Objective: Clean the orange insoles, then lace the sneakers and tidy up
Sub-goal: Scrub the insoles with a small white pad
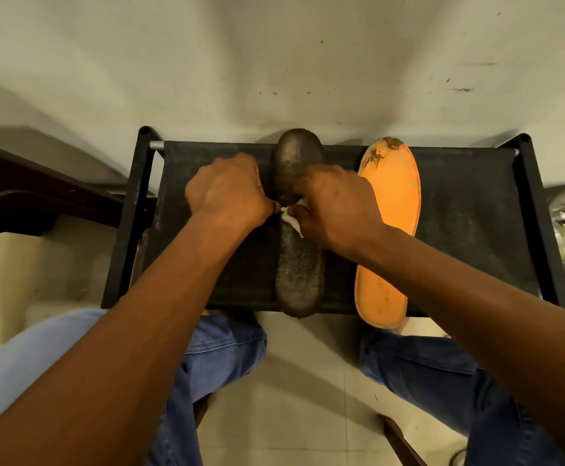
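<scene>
In the head view, a small black table with a cloth top is seen from above, set against a pale wall. Two insoles are laid on it, side by side and a little apart. The orange insole is laid flat on the right part of the table, with its heel end sticking out over the near edge. Dark stains are seen at its far tip. The dark insole is laid along the middle of the table, grey-brown and speckled, and its near end also hangs over the edge.

Both hands are placed over the middle of the dark insole. The left hand is curled into a loose fist, and a bit of white tissue is pinched at its fingertips. The right hand is also curled, and the other side of the tissue is gripped by it. The tissue is held between the two hands, right on top of the dark insole.

Blue jeans are seen under the arms, above a pale tiled floor.
</scene>
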